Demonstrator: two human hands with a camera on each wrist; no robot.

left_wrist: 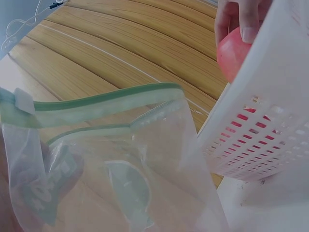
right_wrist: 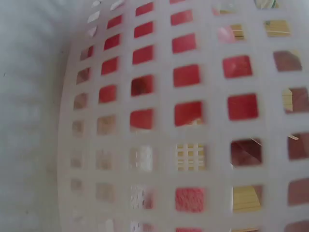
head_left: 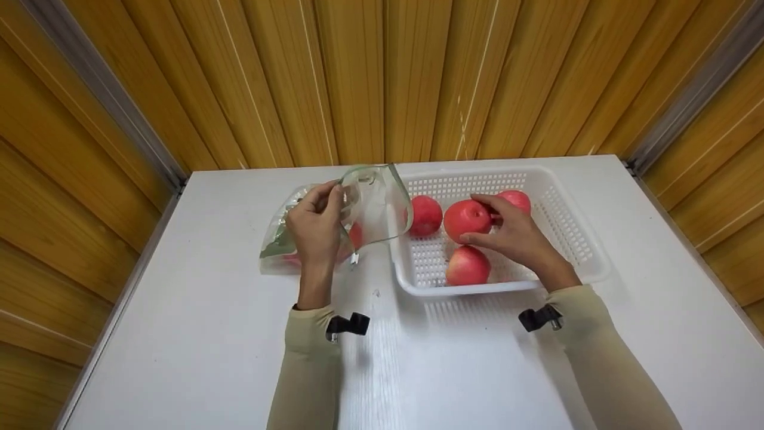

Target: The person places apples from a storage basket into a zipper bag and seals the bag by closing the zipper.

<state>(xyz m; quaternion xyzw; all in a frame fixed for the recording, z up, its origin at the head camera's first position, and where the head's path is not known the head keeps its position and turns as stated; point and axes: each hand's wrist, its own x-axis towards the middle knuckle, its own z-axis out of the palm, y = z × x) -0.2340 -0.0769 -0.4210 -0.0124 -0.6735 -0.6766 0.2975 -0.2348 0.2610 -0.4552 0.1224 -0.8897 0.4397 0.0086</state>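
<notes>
My left hand (head_left: 317, 224) pinches the rim of a clear zip bag (head_left: 376, 206) with a green-edged mouth, held open toward the basket. Something red shows inside the bag's lower part. In the left wrist view the bag's green zip strip (left_wrist: 106, 96) and white slider (left_wrist: 24, 100) are close to the camera. Over the white perforated basket (head_left: 495, 291), my right hand (head_left: 516, 234) grips a red apple (head_left: 465, 220) between thumb and fingers. Other apples lie in the basket: one at left (head_left: 425, 215), one in front (head_left: 468, 266), and one partly hidden behind the right hand (head_left: 514, 200).
The basket stands on a white table (head_left: 209, 334), just right of the bag. Wood-patterned panels (head_left: 358, 83) rise behind the table and on both sides. The basket's holed wall (right_wrist: 164, 135) fills most of the right wrist view, with red showing through.
</notes>
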